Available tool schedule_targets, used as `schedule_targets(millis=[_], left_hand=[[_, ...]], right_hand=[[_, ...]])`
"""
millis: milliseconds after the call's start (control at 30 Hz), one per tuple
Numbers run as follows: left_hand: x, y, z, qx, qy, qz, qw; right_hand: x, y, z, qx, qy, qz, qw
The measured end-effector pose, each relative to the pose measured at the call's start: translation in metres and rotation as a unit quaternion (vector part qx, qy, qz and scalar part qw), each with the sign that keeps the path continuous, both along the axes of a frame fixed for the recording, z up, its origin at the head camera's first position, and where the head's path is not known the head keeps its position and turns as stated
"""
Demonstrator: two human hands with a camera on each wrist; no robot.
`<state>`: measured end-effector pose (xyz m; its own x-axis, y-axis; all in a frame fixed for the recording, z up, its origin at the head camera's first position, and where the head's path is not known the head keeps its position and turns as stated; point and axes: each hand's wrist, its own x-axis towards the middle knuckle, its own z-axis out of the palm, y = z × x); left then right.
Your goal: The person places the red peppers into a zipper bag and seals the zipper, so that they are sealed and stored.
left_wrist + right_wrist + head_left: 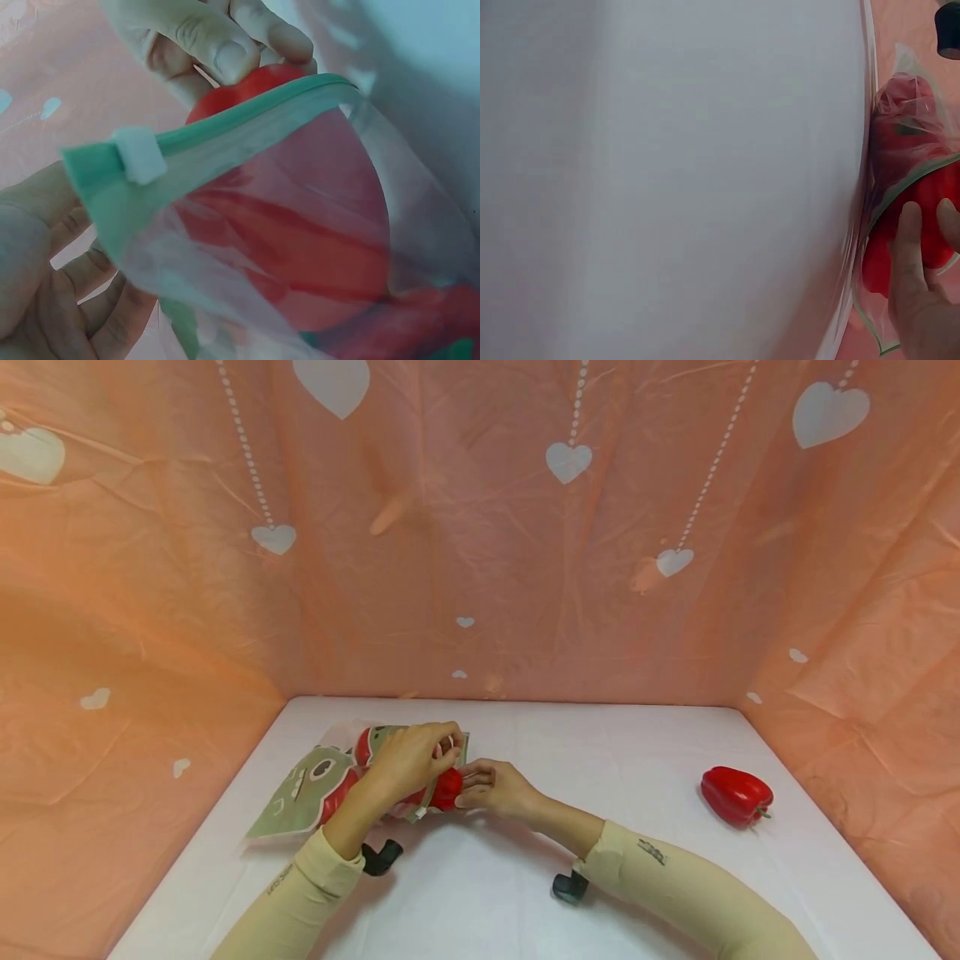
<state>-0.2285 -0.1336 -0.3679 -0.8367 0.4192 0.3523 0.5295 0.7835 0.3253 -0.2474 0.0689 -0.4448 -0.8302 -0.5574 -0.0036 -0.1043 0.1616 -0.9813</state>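
A clear zip bag (225, 127) with a green zip strip and white slider lies at the left of the table in the head view. Its mouth stands around a red bell pepper (447, 790), partly inside and partly sticking out. My left hand (416, 760) holds the bag at the mouth's edge, fingers bent. From the right, my right hand (498, 789) grips the pepper's outer end between thumb and fingers. More red shapes show through the plastic (906, 142). Green printed plastic with an eye (300, 793) spreads to the left; whether it belongs to the same bag I cannot tell.
Another red bell pepper (737, 796) lies on its side at the right of the white table (637, 760). Orange sheeting with white hearts (510, 568) walls the back and sides. A dark wrist-worn device (570, 887) juts below the right sleeve, another (382, 857) below the left.
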Motion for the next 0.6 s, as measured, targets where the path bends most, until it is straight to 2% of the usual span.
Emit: schedule_targets(millis=[233,433,600], left_hand=[[0.001,0.003,0.000,-0.006,0.000,0.016,0.9999],[0.002,0.004,0.000,-0.003,0.000,0.015,0.9999],[0.002,0.005,0.000,0.003,-0.001,0.016,0.9999]], right_hand=[[0.000,-0.009,0.000,0.001,-0.012,-0.016,1.000],[0.000,-0.014,0.001,0.022,-0.016,-0.039,0.999],[-0.005,-0.016,0.000,0.010,-0.041,-0.054,0.998]])
